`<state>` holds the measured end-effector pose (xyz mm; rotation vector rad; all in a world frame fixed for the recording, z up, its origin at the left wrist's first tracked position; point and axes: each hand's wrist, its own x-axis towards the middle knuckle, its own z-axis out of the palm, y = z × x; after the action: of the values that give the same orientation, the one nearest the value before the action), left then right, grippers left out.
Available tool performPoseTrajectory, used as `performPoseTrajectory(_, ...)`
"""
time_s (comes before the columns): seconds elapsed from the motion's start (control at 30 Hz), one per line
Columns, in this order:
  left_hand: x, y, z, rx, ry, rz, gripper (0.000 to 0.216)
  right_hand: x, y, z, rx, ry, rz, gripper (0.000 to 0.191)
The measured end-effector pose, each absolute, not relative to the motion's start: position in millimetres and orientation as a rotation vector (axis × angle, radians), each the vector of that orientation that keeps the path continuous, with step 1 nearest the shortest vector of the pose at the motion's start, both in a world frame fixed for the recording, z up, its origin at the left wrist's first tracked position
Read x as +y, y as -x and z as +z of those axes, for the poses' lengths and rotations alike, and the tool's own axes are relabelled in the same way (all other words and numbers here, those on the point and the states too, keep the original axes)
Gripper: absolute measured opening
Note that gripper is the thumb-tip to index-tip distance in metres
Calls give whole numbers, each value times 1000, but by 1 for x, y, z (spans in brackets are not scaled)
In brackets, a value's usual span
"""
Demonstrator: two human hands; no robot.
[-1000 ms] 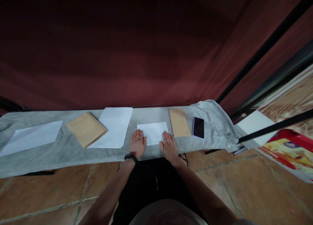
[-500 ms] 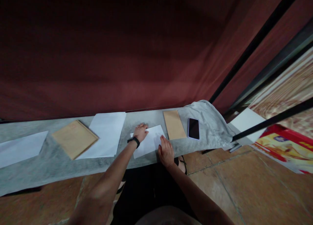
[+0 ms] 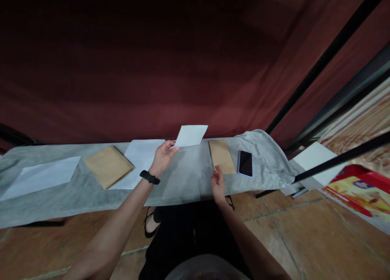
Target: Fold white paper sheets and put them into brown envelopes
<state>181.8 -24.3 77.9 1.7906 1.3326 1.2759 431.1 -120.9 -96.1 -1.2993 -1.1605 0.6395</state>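
Note:
A folded sheet of white paper [image 3: 191,135] is raised above the far edge of the covered bench. My left hand [image 3: 163,156], with a black band at the wrist, pinches it by its near left corner between thumb and fingers. At the lower left corner of a brown envelope [image 3: 222,156], my right hand [image 3: 218,184] has its fingers curled over the edge. The envelope lies flat, and the fingers cover its corner. Just right of it lies a phone [image 3: 245,163] with a dark screen and a pale purple case.
Left of my hands, a stack of brown envelopes [image 3: 109,166] partly covers white sheets [image 3: 143,152]. Farther left lies another white sheet [image 3: 42,177]. A grey cloth [image 3: 183,178] covers the narrow bench. Behind stands a dark red curtain [image 3: 152,89]; a red and yellow box [image 3: 362,194] is at right.
The folded paper has come up off the bench in my left hand, away from me. My right hand has left the paper and moved right to the brown envelope. The view has shifted slightly.

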Motion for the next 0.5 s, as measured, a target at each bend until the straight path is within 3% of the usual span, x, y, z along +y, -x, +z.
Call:
performPoseTrajectory(0.13,-64,-181,39,1363,-2027,1058,5,-125,-435,-102,-1180,1295,664,56)
performPoseTrajectory(0.3,-85,-169,-29,1572,-2128,905,27,-129,-440,-104,-1290,1349,640,65)
performPoseTrajectory(0.5,-78,-158,-45,1444,-1837,996,18,-134,-447,-86,-1686,1345,474,68)
